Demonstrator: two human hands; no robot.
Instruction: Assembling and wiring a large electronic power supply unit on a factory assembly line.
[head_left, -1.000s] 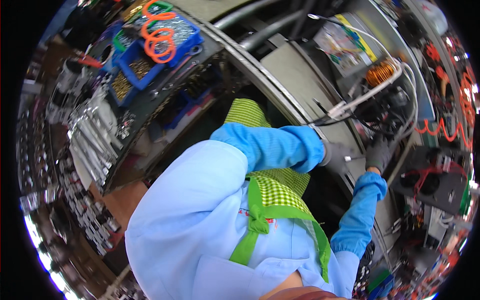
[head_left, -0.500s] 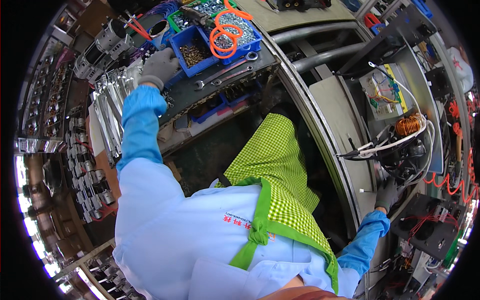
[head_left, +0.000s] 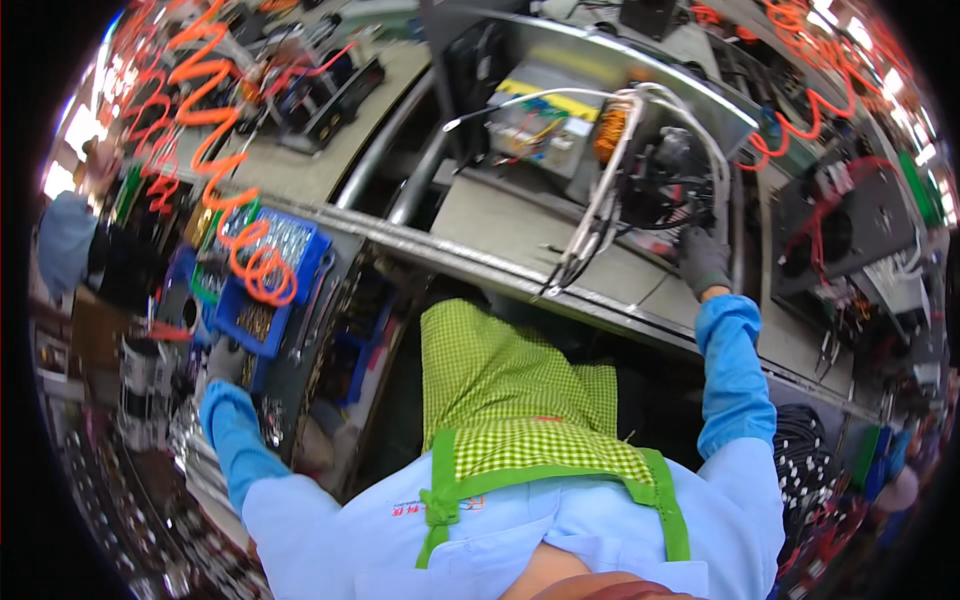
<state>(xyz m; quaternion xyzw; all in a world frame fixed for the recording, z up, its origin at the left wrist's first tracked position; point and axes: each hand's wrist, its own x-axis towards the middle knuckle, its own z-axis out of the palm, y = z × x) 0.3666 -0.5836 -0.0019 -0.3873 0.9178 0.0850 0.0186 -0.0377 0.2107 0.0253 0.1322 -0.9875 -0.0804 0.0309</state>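
Observation:
My left hand (head_left: 227, 362), in a grey glove, is low at the left beside a blue bin (head_left: 262, 332) of small brass-coloured screws. Its fingers look curled in, and what they hold, if anything, is hidden. My right hand (head_left: 704, 262), gloved as well, reaches to the near right side of an open metal chassis (head_left: 640, 60). Its fingertips merge with dark wiring (head_left: 665, 190), so their closure does not show. Inside the chassis are a copper coil (head_left: 611, 130), thick white cables (head_left: 600, 200) and a board with a yellow strip (head_left: 555, 95).
Wrenches (head_left: 318, 290) lie right of the bins. An orange coiled hose (head_left: 205, 115) hangs over a bin of silvery screws (head_left: 290, 238). A metal rail (head_left: 480, 262) edges the bench before me. A black panel with round openings (head_left: 835, 225) stands right. Another person's blue sleeve (head_left: 65, 240) shows far left.
My view has swung to the right, so the chassis now stands ahead of me and the bins at the left. Both hands remain near the same things, the left by the screw bin.

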